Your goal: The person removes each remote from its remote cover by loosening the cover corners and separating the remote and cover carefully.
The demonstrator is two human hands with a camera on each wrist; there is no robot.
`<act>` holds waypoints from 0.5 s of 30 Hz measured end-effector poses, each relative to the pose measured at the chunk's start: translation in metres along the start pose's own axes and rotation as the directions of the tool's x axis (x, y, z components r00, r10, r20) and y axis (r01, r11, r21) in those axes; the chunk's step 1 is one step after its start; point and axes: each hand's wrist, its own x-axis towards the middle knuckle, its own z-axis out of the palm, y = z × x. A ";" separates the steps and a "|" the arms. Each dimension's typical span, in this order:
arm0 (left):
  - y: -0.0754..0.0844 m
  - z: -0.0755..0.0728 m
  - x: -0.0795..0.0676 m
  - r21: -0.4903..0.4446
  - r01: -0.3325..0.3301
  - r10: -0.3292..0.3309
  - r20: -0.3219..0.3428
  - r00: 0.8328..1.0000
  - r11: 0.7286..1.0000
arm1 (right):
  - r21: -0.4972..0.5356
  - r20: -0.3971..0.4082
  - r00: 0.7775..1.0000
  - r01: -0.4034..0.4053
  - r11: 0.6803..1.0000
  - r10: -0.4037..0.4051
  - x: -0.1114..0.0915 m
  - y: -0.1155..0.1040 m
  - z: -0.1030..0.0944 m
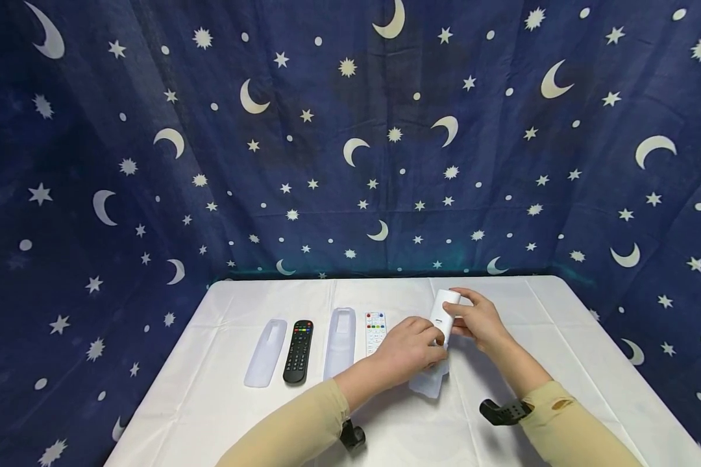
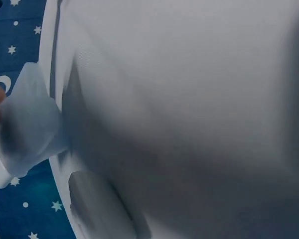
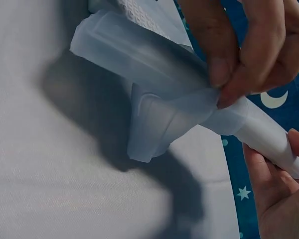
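My right hand (image 1: 480, 319) grips one end of a white remote control (image 1: 442, 311), held tilted over the table's right half. A translucent silicone remote cover (image 1: 429, 384) surrounds the remote's lower part. My left hand (image 1: 411, 347) pinches this cover between thumb and fingers. In the right wrist view, the cover (image 3: 134, 55) is partly turned back, with a loose flap (image 3: 157, 124) hanging below, while the white remote (image 3: 269, 134) emerges from its end towards my right fingers. The left wrist view catches only the hanging cover (image 2: 32, 119) and an edge of my left hand.
On the white table (image 1: 210, 415), left of my hands, lie a white remote with coloured buttons (image 1: 376, 327), a translucent cover (image 1: 340, 340), a black remote (image 1: 298, 352) and another translucent cover (image 1: 265, 353). A dark blue curtain (image 1: 327, 188) with moons and stars hangs behind.
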 end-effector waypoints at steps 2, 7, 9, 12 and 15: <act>0.002 0.001 0.000 0.024 -0.004 0.004 0.020 1.000 1.000 | -0.004 -0.006 1.000 -0.006 1.000 0.006 0.000 -0.001 0.001; 0.014 0.004 0.000 -0.084 0.053 -0.051 0.030 0.998 0.995 | -0.025 -0.026 1.000 0.005 1.000 -0.005 0.001 -0.002 0.002; 0.019 0.004 -0.001 -0.149 0.058 -0.055 0.024 0.998 0.987 | -0.039 -0.030 0.999 0.017 0.999 -0.018 0.001 -0.003 0.001; 0.024 0.004 -0.004 -0.206 0.089 -0.090 0.007 0.996 0.974 | -0.047 -0.026 0.999 0.029 0.999 -0.030 0.003 -0.002 0.000; 0.024 0.004 -0.008 -0.258 0.155 -0.163 -0.009 0.987 0.953 | -0.031 -0.023 0.999 0.025 0.999 -0.026 0.003 -0.001 -0.003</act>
